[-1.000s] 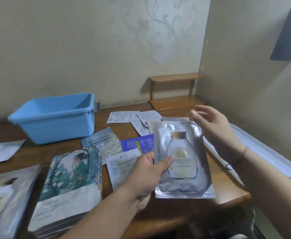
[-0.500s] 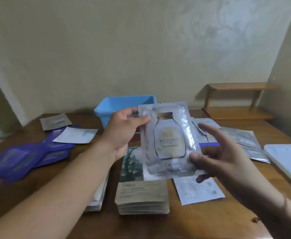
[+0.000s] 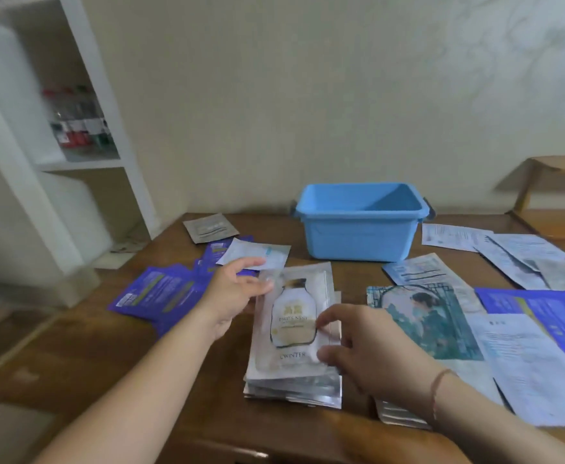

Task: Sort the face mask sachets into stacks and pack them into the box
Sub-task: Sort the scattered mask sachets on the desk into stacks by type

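A silver face mask sachet printed with a pale bottle lies on top of a stack of like silver sachets near the front of the wooden table. My left hand pinches its upper left corner. My right hand holds its right edge between curled fingers and thumb. The blue plastic box stands open just behind the stack, and I see nothing inside it.
A teal illustrated sachet stack lies right of the silver one. Purple sachets spread at the left, more purple ones and white sachets at the right. A white shelf unit stands at the left.
The silver sachet came down from mid-air onto the silver stack. My right hand moved from its lower edge to its right edge. The view swung left.
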{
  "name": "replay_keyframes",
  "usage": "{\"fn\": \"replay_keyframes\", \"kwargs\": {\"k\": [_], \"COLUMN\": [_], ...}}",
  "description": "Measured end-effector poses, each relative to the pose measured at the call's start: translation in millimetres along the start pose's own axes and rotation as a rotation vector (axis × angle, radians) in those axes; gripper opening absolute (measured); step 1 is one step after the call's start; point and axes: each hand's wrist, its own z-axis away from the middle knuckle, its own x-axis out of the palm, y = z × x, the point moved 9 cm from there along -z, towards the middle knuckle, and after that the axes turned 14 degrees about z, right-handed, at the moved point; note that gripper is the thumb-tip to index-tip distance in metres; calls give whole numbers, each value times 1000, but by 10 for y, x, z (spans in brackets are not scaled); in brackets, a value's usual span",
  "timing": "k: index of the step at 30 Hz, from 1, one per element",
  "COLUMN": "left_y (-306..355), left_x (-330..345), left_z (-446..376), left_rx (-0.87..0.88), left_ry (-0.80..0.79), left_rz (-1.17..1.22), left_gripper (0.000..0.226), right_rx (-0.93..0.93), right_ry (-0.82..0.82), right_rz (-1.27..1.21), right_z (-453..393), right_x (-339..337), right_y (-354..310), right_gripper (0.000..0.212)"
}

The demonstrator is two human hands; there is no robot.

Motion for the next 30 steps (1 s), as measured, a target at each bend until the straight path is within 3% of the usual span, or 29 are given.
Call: {"fn": "replay_keyframes", "kwargs": {"k": [5,11,14,17,21,24,27,30], "left_y": [-126,-237,-133,197,591,617,432,133], "left_x": [49,89,100,283,1265,2254,3189,4015], "left_z": [-129,-245,-206,-44,279,487,574,542], "left_rx": [159,202,254,468,712,751,740,697], "left_ry": [-29,9,71,118,-141,-424,-638,-779], "left_rz": [-410,-584,-672,-721,-696,-735,-804,-915], "left_gripper": [30,34,36,36,24,21,19,29], "right_rx": [38,-7,-66,-129,35,240,437,491], "right_ry": [-123,-152,-72,176,430,535,547,477], "right_rz": [169,185,163,103,56,225,492,729], "right_z": [0,59,140,318,593,848,1119,1217], "right_x": [188,234,126,-288,-945,-1315,-1530,-1587], "right_y": [14,-37,-28,103,936,1816,2637,3168], "right_gripper": [44,42,48,46,31,28,30,23]}}
